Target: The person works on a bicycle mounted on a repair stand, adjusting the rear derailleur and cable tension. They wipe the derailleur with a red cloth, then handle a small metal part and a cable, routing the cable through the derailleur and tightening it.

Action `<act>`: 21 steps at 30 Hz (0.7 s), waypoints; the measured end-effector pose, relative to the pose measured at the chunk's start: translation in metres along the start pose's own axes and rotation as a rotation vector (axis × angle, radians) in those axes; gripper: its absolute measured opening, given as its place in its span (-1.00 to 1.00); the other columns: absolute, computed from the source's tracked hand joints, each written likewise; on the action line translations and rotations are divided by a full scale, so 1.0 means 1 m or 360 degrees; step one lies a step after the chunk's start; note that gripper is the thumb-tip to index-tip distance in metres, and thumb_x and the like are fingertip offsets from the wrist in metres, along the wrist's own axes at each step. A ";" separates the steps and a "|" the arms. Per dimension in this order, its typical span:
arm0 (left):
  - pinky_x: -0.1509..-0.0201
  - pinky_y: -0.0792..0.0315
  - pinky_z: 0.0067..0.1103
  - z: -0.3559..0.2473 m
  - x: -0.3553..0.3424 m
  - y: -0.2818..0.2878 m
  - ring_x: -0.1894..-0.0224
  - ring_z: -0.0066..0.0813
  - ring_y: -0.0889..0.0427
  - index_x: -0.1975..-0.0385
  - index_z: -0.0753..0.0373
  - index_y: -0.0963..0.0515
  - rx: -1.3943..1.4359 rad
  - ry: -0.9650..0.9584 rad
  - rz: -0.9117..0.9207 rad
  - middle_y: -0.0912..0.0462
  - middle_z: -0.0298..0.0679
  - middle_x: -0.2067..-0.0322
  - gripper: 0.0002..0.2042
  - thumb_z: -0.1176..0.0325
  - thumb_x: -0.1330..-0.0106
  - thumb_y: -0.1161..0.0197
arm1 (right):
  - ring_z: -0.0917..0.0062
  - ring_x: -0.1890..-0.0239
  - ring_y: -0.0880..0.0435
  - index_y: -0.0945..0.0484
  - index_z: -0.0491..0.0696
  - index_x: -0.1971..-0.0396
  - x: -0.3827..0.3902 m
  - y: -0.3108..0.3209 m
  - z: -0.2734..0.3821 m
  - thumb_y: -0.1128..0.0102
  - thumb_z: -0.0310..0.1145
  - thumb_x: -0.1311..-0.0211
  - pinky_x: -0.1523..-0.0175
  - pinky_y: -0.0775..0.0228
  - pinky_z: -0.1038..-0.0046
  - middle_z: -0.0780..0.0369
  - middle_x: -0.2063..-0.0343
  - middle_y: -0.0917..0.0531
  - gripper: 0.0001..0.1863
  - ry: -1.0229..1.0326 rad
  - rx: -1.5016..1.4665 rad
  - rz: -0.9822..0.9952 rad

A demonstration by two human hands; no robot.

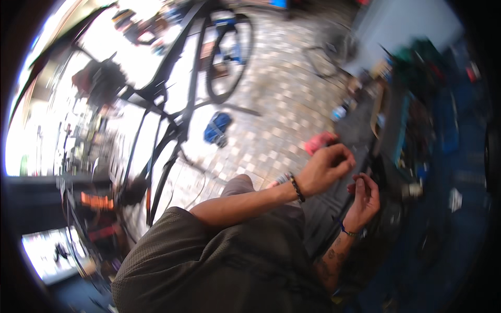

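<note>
My left hand (327, 169), with a dark bead bracelet at the wrist, is held out over the right side with its fingers curled inward. Just below and to the right is my right hand (364, 202), its thumb and fingers drawn together. Blur hides what either hand holds, if anything. A small gap separates the two hands. Beyond my left hand lies a crumpled red cloth (317, 142). Close to my right fingers are dark items on the cluttered bench (454, 219).
A dark bicycle frame (172, 68) stands at left, near a wheel (245, 62). A blue object (217, 128) lies on the tiled floor (276, 88). Beside the bench runs a dark mat (326, 208). A bright screen (52, 254) shows at lower left.
</note>
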State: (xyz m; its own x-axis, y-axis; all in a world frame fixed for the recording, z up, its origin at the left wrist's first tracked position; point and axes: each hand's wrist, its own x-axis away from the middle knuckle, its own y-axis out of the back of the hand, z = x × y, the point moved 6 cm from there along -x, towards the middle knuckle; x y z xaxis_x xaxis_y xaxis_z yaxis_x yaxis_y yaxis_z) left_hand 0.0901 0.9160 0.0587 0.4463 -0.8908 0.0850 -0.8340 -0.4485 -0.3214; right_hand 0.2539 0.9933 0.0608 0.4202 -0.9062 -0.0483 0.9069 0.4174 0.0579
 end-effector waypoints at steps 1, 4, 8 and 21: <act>0.24 -0.49 -0.65 -0.019 0.024 0.024 0.32 -0.71 -0.58 0.13 0.29 -0.58 0.0007 -0.0080 -0.0139 -0.63 -0.41 0.31 -0.89 0.38 -0.57 -0.27 | 0.64 0.28 -0.68 -0.66 -0.23 -0.05 -0.001 -0.027 0.004 -0.31 -0.42 -0.52 0.14 -0.57 0.54 0.19 0.16 -0.79 -0.76 -0.0003 -0.0051 0.0152; 0.20 -0.51 -0.65 -0.072 0.118 0.097 0.27 -0.70 -0.60 0.11 0.34 -0.58 -0.0085 -0.0233 -0.0551 -0.66 -0.38 0.24 -0.87 0.39 -0.56 -0.29 | 0.64 0.27 -0.69 -0.66 -0.21 -0.04 0.020 -0.112 0.017 -0.31 -0.48 -0.50 0.10 -0.59 0.56 0.19 0.17 -0.79 -0.78 -0.0024 -0.0092 0.0623; 0.26 -0.52 -0.68 -0.099 0.263 0.178 0.31 -0.69 -0.64 0.11 0.32 -0.58 -0.0249 -0.0455 -0.1306 -0.66 -0.37 0.29 -0.91 0.43 -0.56 -0.27 | 0.62 0.26 -0.72 -0.66 -0.22 0.02 0.059 -0.204 0.032 -0.29 -0.53 -0.48 0.09 -0.63 0.55 0.19 0.19 -0.78 -0.84 0.0104 -0.0092 0.1165; 0.19 -0.65 -0.53 0.063 0.552 0.392 0.16 -0.53 -0.72 0.08 0.33 -0.69 0.0276 0.0272 -0.1689 -0.76 -0.17 0.18 -0.74 0.22 -0.52 -0.32 | 0.60 0.30 -0.78 -0.67 -0.24 0.07 0.323 -0.309 -0.001 -0.34 -0.53 -0.44 0.12 -0.63 0.53 0.18 0.26 -0.80 -0.84 -0.0128 0.0027 0.1518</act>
State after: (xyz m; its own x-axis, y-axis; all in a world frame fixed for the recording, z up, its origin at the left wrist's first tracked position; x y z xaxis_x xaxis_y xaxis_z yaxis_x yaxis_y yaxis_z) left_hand 0.0293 0.2533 -0.0796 0.8499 -0.0601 0.5235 0.0127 -0.9909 -0.1342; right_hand 0.1094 0.5719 0.0263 0.9777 -0.1870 0.0951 0.1828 0.9818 0.0519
